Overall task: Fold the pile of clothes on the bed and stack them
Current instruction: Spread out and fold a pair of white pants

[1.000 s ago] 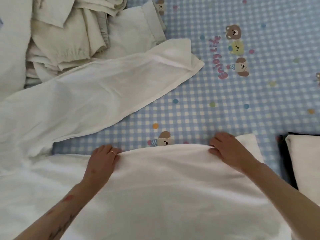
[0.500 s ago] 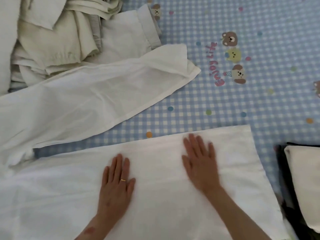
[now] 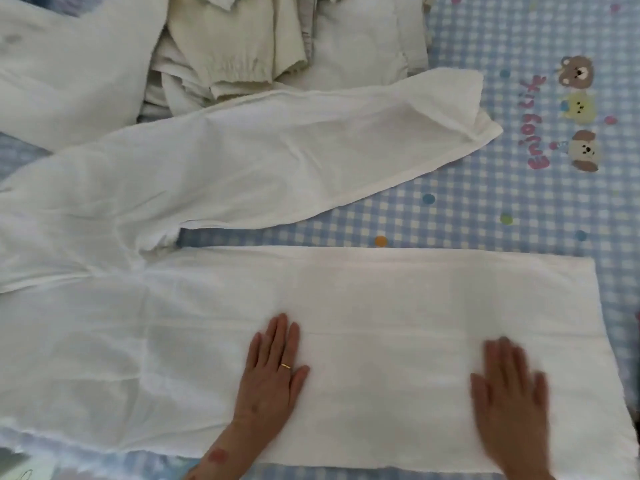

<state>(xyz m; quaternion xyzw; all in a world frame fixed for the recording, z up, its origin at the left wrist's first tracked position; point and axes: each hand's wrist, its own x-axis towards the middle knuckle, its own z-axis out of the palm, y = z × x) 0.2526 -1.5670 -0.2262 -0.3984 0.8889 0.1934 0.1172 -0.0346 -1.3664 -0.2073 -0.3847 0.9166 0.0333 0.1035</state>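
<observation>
A pair of white trousers (image 3: 398,296) lies spread across the bed. One leg lies flat in front of me and the other leg (image 3: 277,161) angles away toward the upper right. My left hand (image 3: 273,372), with a gold ring, presses flat on the near leg with straight fingers. My right hand (image 3: 512,393), blurred by motion, lies flat on the same leg near its right end. A pile of cream and white clothes (image 3: 242,50) sits at the top left.
The bed sheet (image 3: 536,209) is blue and white check with bear prints and coloured dots, bare on the right. A white garment (image 3: 69,71) lies at the far left, beside the pile.
Both hands first gripped the trouser leg's far edge, then laid flat on it. My right hand has since slid right along the leg, and the view has shifted left.
</observation>
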